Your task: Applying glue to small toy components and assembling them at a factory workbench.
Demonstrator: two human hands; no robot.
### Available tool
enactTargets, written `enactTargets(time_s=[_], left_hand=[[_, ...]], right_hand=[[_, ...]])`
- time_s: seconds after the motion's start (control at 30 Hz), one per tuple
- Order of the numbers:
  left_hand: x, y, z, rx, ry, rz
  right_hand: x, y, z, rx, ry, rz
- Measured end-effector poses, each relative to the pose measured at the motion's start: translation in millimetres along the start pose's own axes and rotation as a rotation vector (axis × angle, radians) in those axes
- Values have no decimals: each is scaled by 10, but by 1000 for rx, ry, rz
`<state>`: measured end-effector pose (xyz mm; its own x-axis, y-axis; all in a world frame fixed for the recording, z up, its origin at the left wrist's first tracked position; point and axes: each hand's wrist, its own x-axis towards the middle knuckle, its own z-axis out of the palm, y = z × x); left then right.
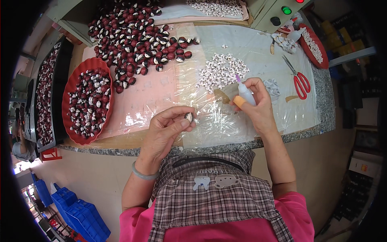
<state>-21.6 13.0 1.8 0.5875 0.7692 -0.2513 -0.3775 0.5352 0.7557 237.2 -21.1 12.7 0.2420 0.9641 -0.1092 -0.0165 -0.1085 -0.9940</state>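
Note:
Between the thumb and fingers of my left hand point(171, 127) is a small dark ball with a white patch point(188, 117). My right hand point(258, 103) is closed round a translucent squeeze bottle point(246, 93) with a purple tip, an orange wrap showing on one finger. The tip points up at the near right side of a pile of small white pieces point(221, 70) on the plastic-covered table. Far left of my hands lies a large heap of dark red, black and white balls point(137, 40). The two hands are apart.
At left stands a red scalloped tray point(111, 97) of balls topped with white pieces; beyond it is a long black tray point(66, 60). Red-handled scissors point(301, 84) and a crumpled white cloth point(272, 88) lie at right. A red dish point(322, 60) holds white pieces. The granite edge point(290, 139) runs before me.

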Motion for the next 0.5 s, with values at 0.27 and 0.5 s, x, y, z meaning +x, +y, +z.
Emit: enactTargets(time_s=[0.27, 0.5], left_hand=[[14, -20, -38, -28, -12, 1], [14, -21, -32, -38, -10, -6]], right_hand=[[159, -81, 273, -637, -35, -355], [207, -42, 416, -810, -87, -492]])
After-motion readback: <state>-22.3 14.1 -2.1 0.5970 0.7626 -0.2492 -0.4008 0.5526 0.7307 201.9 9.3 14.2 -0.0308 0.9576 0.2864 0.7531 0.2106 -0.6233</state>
